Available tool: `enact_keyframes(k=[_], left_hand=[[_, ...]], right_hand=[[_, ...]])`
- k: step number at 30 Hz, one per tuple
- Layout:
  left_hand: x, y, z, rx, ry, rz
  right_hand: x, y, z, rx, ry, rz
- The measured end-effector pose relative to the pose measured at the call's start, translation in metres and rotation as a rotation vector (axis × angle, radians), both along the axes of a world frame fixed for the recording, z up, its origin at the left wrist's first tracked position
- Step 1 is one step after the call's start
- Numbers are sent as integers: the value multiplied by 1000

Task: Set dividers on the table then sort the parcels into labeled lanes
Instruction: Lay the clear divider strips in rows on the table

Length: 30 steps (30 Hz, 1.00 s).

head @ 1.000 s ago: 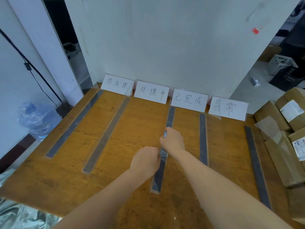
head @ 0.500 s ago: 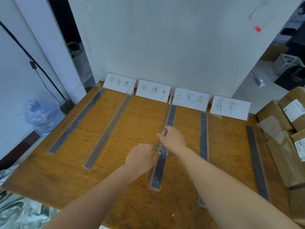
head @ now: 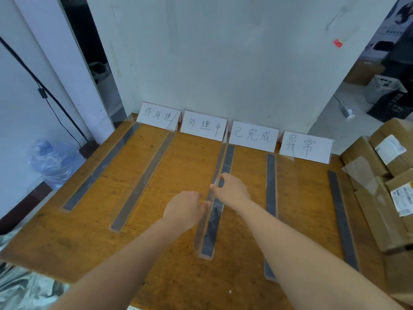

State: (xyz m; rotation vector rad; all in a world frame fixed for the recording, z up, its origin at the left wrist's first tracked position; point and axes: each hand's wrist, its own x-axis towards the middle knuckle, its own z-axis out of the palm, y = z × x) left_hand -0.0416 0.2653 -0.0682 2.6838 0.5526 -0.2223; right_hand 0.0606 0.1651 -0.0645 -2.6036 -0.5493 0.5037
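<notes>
1. Fingers point(head: 221, 176) of our right hand point(head: 233, 191) are curled over the middle divider point(head: 228, 161) and, together with the thumb, pinch its clear upper edge.
2. Our left hand point(head: 185, 209) is on the same divider, a little nearer to us. Its curled fingertips hold the clear edge from the left side.
3. The middle divider lies on the table point(head: 190, 162). Its far end reaches the gap between the second and the third of the cards point(head: 253, 136), and its near end rests on the wood.
4. We see four other dividers point(head: 143, 182) lying on the table, two on the left and two on the right. Our right forearm hides the near part of the one just right of the hands.
5. The four cards stand in a row at the far edge, against the wall point(head: 223, 63), with handwritten characters.
6. Brown parcels point(head: 377, 204) with white labels are piled at the right side, beside the last divider. We cannot tell if they all rest on the table.
7. On the floor we see a bottle point(head: 51, 162) in plastic at the left and crates point(head: 386, 90) far right.
</notes>
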Motion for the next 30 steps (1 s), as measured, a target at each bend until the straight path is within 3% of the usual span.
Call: enact_keyframes(k=[7,18,30], left_hand=[[4,-1,6,57,-11,-27],[29,-23,44,245,-228,-218],[56,-96,77,262,-326,-424]], right_hand=[[3,-11,1,-5,-10,3],[7,-58,30,-20,-194,-23],[-1,-160,70,-111,-340,-254]])
